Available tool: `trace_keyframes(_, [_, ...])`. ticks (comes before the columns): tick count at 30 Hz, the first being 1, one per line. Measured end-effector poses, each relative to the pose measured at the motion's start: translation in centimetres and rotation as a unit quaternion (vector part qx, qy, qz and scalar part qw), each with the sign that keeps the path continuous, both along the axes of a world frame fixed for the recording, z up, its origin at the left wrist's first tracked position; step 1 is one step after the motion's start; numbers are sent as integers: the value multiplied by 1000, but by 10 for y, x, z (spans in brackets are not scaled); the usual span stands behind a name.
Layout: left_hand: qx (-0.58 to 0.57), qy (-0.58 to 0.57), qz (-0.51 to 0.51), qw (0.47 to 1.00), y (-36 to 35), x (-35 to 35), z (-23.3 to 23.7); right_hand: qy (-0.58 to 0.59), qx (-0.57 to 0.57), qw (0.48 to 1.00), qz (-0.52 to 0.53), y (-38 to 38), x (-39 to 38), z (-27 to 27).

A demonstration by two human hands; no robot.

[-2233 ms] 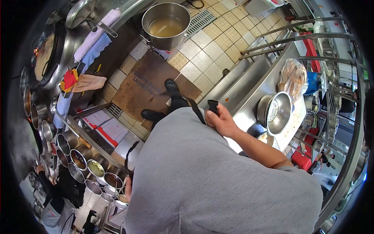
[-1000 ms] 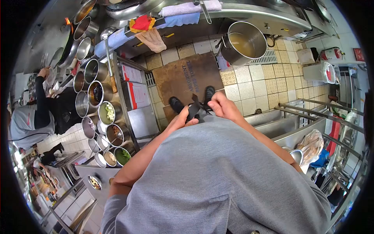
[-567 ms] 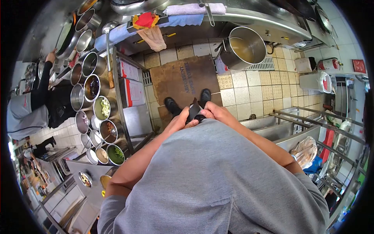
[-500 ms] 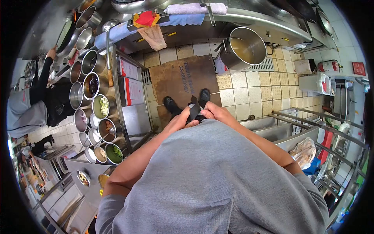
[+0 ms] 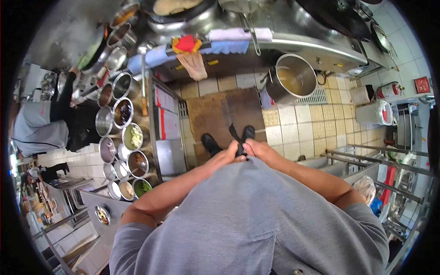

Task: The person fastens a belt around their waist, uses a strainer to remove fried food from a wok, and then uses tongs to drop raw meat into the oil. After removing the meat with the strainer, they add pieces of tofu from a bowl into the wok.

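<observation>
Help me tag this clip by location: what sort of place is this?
Most likely a commercial restaurant kitchen: a row of steel ingredient pots, a large stockpot on the tiled floor, and woks on a long steel range.

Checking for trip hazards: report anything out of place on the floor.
An uncovered steel pot of brownish liquid stands on the floor tiles by the drain grate, an odd place for it. A flattened cardboard sheet lies under the shoes as a mat. Nothing looks spilled.
</observation>
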State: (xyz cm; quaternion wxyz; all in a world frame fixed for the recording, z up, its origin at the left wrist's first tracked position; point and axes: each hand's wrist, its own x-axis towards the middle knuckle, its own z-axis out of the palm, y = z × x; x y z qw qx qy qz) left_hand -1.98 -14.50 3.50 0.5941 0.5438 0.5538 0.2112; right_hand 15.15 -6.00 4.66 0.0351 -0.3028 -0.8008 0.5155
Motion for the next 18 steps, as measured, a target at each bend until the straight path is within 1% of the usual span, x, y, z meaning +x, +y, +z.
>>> trace_keyframes(1, [1,18,-14,1000,2,0,-5,15,15,1000,0,1,-1,-4])
trace_keyframes(4, [23,-26,19,999,1,1,-24,24,35,999,12,3,-2,-27])
trace_keyframes(6, [12,-51,36,998,2,3,-23,89,55,994,38,7,-4,-47])
trace_keyframes(7, [23,-45,34,998,4,4,-22,95,67,993,38,9,-7,-49])
trace_keyframes(9, [-40,-75,91,992,5,6,-22,-1,-47,997,64,15,-12,-50])
trace_keyframes(10, [-52,-58,97,992,7,4,-36,3,-39,997,63,16,-15,-41])
trace_keyframes(11, [-45,-54,95,993,3,5,-50,-1,-55,995,85,18,-17,-30])
trace_keyframes(12, [-66,-60,134,987,4,7,-48,-5,-71,992,107,21,-19,-22])
trace_keyframes(13, [-85,-65,174,979,6,7,-47,-1,-61,992,107,23,-21,-39])
trace_keyframes(14, [-90,-49,168,981,9,4,-69,15,-110,984,138,22,-23,-69])
trace_keyframes(15, [-81,-44,167,982,14,-2,-62,31,-156,973,169,29,-30,-66])
trace_keyframes(17, [-108,-44,145,982,9,-10,-50,33,-155,974,162,34,-18,-59])
trace_keyframes(18, [-119,-147,242,952,-4,-8,-52,31,-158,975,155,34,-14,-43])
